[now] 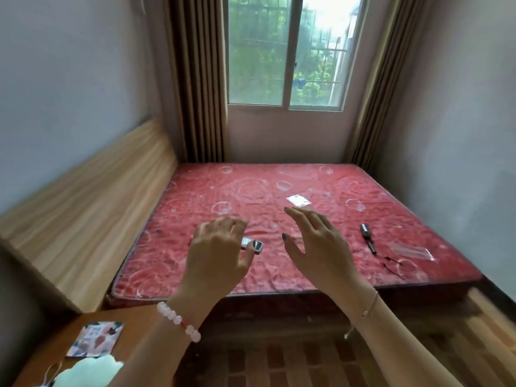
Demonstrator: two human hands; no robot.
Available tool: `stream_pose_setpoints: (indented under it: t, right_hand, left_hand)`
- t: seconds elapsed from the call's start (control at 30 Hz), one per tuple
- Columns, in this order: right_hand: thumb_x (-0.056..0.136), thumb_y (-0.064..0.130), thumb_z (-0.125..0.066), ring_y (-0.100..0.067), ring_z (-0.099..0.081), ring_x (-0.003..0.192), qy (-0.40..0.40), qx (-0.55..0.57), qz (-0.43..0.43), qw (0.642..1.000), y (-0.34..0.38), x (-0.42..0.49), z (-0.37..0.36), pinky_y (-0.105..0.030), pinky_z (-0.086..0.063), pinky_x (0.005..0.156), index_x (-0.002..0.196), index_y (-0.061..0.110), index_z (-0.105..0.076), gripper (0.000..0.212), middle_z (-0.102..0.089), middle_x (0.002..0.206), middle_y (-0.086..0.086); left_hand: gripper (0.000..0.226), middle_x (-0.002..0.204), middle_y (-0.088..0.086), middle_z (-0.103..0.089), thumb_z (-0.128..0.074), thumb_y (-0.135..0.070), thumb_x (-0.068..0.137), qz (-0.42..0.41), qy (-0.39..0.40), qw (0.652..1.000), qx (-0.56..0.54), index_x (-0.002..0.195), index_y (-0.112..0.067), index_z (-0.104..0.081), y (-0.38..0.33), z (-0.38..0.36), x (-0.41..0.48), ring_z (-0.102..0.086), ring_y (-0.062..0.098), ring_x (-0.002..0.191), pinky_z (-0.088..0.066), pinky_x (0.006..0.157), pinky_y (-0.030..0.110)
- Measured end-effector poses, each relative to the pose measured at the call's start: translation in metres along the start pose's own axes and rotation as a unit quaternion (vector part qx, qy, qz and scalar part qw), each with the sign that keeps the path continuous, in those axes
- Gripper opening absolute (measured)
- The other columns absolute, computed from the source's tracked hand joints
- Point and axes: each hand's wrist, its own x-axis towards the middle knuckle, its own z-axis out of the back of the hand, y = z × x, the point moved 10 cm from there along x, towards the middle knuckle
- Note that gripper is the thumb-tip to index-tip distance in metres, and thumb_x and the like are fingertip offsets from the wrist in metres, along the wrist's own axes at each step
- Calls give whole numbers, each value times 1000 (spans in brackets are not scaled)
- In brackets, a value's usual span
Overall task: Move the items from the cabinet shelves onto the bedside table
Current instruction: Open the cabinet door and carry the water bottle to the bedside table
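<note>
red mattress (pixel 209 191) under window (pixel 259 51); wooden bedside table (pixel 131 314) beside.

No text, label or number is legible on anything here.

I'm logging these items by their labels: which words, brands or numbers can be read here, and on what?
No text can be read in this view.
Patterned card on the bedside table: coloured print, too blurred to read.
White packet on the mattress: dark marks, too small to read.
Silver object by the left hand: no legible marking.
Dark tube: no legible label.
</note>
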Motion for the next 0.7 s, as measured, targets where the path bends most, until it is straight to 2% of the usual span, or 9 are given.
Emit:
stream_pose_setpoints:
  t: [0.2, 0.27, 0.4, 0.53, 0.7]
  right_hand:
    - [84, 35, -56, -24, -59, 111, -42, -64, -94, 993, -68, -93, 104, -40, -49, 89, 125, 14, -55, 46, -62, 123, -5]
    - [84, 37, -53, -23, -59, 111, -50, -88, -129, 987, -90, -125, 138, -41, -51, 88, 125, 16, -55, 46, -62, 122, -3]
    - [84, 33, -60, -24, -58, 111, -59, -151, -201, 966, -136, -190, 197, -39, -49, 90, 127, 18, -52, 46, -62, 122, -3]
    - [86, 41, -44, -24, -55, 115, -85, -183, -271, 941, -170, -244, 255, -41, -47, 96, 127, 17, -52, 49, -60, 125, -4]
    - [87, 37, -44, -20, -49, 122, -106, -238, -339, 904, -200, -299, 319, -37, -41, 101, 131, 17, -49, 48, -55, 131, -2]
  left_hand:
    - [50, 102, 7, -70, -38, -40, 81, -105, 5, 993, -57, 110, -10, -65, -146, 11, -20, -65, 28, 92, -51, 82, 44]
    - [50, 105, 7, -69, -37, -40, 83, -131, 5, 988, -79, 113, -10, -64, -183, 10, -30, -65, 28, 95, -50, 86, 46]
    - [49, 109, 6, -68, -37, -40, 84, -176, 5, 977, -122, 113, -12, -64, -253, 9, -40, -64, 28, 97, -48, 87, 44]
    - [49, 109, 6, -68, -37, -40, 84, -247, -9, 956, -156, 113, -12, -64, -333, 17, -44, -64, 28, 99, -48, 88, 43]
    - [46, 109, 6, -68, -39, -38, 84, -340, -18, 916, -211, 112, -12, -64, -431, 27, -48, -63, 28, 100, -48, 89, 44]
